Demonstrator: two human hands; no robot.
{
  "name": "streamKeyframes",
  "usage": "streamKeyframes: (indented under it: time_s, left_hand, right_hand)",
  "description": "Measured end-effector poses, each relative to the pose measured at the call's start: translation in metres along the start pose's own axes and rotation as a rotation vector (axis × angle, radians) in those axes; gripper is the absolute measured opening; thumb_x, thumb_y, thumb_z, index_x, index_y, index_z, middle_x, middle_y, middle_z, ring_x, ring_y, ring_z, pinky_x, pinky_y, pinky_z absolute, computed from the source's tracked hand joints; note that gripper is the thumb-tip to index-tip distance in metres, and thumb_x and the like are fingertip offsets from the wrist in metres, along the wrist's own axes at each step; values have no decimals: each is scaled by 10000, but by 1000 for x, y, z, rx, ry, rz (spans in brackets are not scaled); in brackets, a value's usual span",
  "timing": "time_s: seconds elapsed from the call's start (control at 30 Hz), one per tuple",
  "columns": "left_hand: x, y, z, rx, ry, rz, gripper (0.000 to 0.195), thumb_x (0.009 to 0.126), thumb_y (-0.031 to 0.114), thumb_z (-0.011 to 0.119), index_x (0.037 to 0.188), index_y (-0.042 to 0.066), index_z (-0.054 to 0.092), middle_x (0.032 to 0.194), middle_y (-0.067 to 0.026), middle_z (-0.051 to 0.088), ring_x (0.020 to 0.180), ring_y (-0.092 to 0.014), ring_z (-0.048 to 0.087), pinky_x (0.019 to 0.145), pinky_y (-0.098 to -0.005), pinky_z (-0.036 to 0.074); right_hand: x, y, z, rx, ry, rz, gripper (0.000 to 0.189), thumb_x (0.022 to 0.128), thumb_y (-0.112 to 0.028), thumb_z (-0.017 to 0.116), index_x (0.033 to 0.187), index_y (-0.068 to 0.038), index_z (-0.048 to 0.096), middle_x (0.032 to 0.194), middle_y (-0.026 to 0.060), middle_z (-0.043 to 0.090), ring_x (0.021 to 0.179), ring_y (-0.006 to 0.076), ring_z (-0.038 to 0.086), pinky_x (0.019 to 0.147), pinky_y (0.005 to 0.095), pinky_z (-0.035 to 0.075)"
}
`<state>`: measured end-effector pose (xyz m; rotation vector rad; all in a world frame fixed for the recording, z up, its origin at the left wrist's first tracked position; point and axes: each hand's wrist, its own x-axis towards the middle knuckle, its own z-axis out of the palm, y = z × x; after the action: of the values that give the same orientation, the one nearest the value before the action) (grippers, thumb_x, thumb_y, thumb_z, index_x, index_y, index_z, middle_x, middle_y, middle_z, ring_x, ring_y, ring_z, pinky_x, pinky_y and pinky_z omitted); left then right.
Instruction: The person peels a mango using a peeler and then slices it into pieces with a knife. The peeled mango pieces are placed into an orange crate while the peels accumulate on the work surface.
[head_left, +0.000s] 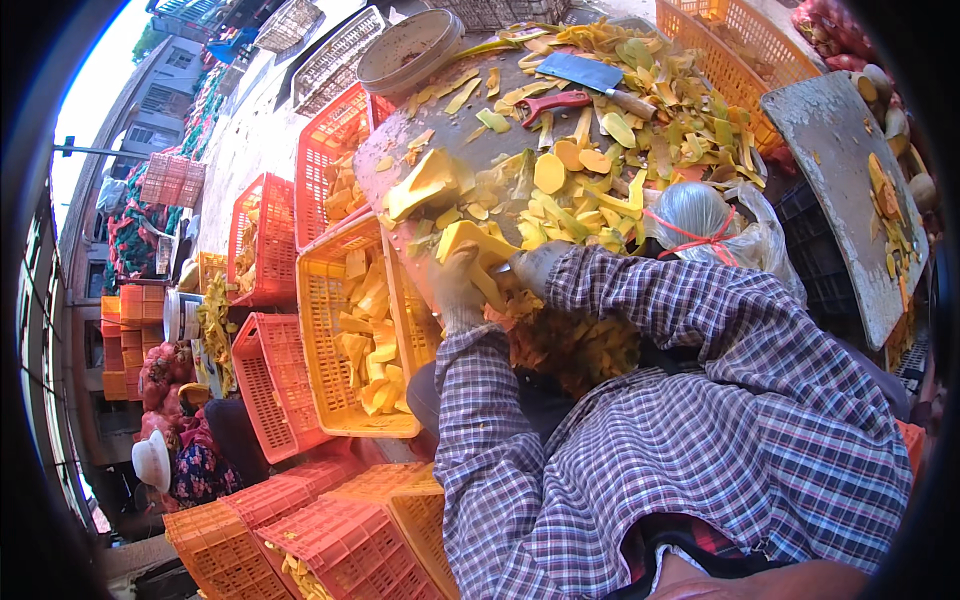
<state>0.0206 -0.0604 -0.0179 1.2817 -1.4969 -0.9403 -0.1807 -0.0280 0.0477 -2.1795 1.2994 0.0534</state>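
Note:
My left hand (459, 281), in a pale work glove, grips a yellow pumpkin piece (472, 238) at the near edge of a round table (420, 124). My right hand (538, 268), also gloved, is closed around a metal tool (505, 267); only a small shiny part shows against the pumpkin, so its kind is unclear. Below both hands, orange pumpkin pulp and scraps (585, 345) lie in a dark heap. Beyond them are another thick pumpkin chunk (427, 184) and many yellow-green peelings (555, 217).
A cleaver (581, 71) and a red peeler (555, 103) lie among scraps. Right of my hands sits a tied plastic bag (690, 214). A yellow crate (311, 352) of pumpkin pieces stands left, near red crates (274, 390). A person in a white hat (152, 461) is farther left.

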Motion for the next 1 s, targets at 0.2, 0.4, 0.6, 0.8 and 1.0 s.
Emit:
streamKeyframes:
  time_s: [0.2,0.4,0.6,0.8,1.0]
  left_hand:
    - [9,5,-17,-323,406,-405,406,820,16,658,1187,-87,520,1013,-150,658,839,-234,662,762,-313,538]
    - [11,31,-18,-196,493,-403,487,774,42,711,1214,-18,511,1064,-174,614,809,-246,657,690,-322,551]
    - [19,34,-12,53,473,-253,482,748,60,736,1185,-28,552,966,-149,666,809,-224,666,683,-324,548]
    - [12,57,-3,-26,488,-379,506,759,102,758,1210,-1,553,977,-156,670,822,-246,658,731,-343,533]
    - [15,62,-7,-85,574,-443,513,749,89,772,1198,-6,544,990,-135,658,826,-223,639,743,-334,520]
  right_hand:
    - [18,-12,-7,-27,-4,28,353,998,-221,428,1284,-20,474,1108,215,653,1039,352,643,877,434,519]
    - [38,-22,-20,-173,88,-145,441,950,-204,522,1318,12,413,1003,186,682,966,327,670,793,413,542]
    - [54,-28,-13,-210,81,-185,370,958,-151,469,1261,59,439,1008,203,680,930,320,686,759,407,556]
    - [47,-13,33,-173,-32,-81,329,940,-158,483,1198,37,424,942,233,672,899,360,683,736,433,548]
    - [38,-16,21,-226,-125,-36,425,942,-136,478,1292,89,390,1016,210,676,954,350,672,788,415,545]
